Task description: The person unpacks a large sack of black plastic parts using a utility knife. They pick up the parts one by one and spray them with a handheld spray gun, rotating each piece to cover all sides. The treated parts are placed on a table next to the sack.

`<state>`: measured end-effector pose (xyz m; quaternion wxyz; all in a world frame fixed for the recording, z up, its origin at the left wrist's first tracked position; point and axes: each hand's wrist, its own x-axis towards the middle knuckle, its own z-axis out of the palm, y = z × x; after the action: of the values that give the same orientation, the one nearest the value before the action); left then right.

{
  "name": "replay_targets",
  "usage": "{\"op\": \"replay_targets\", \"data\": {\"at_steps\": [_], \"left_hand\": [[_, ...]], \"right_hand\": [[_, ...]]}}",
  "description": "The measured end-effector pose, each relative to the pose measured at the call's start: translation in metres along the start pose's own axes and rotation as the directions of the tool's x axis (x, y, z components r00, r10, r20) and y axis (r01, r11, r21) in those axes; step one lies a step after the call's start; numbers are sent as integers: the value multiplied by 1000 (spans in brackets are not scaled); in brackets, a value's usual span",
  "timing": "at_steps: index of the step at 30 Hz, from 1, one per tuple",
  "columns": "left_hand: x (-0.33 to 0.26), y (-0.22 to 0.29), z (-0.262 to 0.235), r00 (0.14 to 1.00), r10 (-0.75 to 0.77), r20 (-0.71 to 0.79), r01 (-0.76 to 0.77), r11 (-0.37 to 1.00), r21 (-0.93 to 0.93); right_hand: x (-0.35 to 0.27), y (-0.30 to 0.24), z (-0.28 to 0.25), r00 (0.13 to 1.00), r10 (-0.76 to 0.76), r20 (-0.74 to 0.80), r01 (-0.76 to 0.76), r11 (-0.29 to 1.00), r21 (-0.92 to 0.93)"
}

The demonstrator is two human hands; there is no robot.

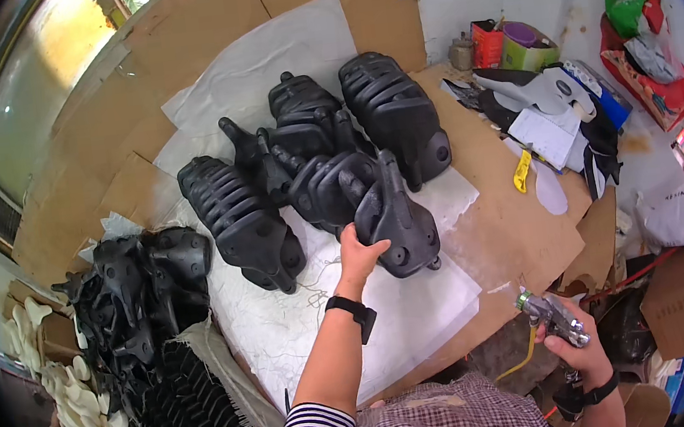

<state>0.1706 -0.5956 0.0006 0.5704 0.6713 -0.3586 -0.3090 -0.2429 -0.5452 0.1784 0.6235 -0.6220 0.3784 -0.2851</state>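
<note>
My left hand (358,264) grips the near edge of a glossy black moulded part (408,227), with the thumb on this side and the fingers largely hidden behind it. That part has a long neck, a rounded head and round recesses. It leans against a ribbed black piece (324,192). At the lower right, my right hand (574,339) is wrapped round a metal spray gun (554,316) with a green ring at its nozzle and a yellow hose. The gun is apart from the black parts. Other stacks of ribbed black parts stand left (234,217) and back right (394,110).
White sheets (445,303) cover much of the cardboard-topped table (530,234). At left lie a heap of black parts (143,278) and cream-coloured pieces (86,411). Papers (547,138), a yellow-handled cutter (523,172) and a red bag (666,92) are at right.
</note>
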Motion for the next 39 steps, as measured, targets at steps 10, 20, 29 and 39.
{"op": "replay_targets", "data": {"at_steps": [10,20,29,39], "left_hand": [[-89,85,-45,996,3,-86,-29,951,-306],[-74,54,-149,997,-46,-59,-14,660,-751],[-12,24,-40,986,-119,117,165,792,-587],[-110,53,-164,995,-39,-93,-25,801,-598]], "right_hand": [[23,5,-9,988,107,114,-82,975,-205],[28,-27,-8,998,-13,68,19,996,-93],[16,-16,-10,992,74,100,-65,994,-92],[46,-46,6,983,-175,59,167,978,128]]}}
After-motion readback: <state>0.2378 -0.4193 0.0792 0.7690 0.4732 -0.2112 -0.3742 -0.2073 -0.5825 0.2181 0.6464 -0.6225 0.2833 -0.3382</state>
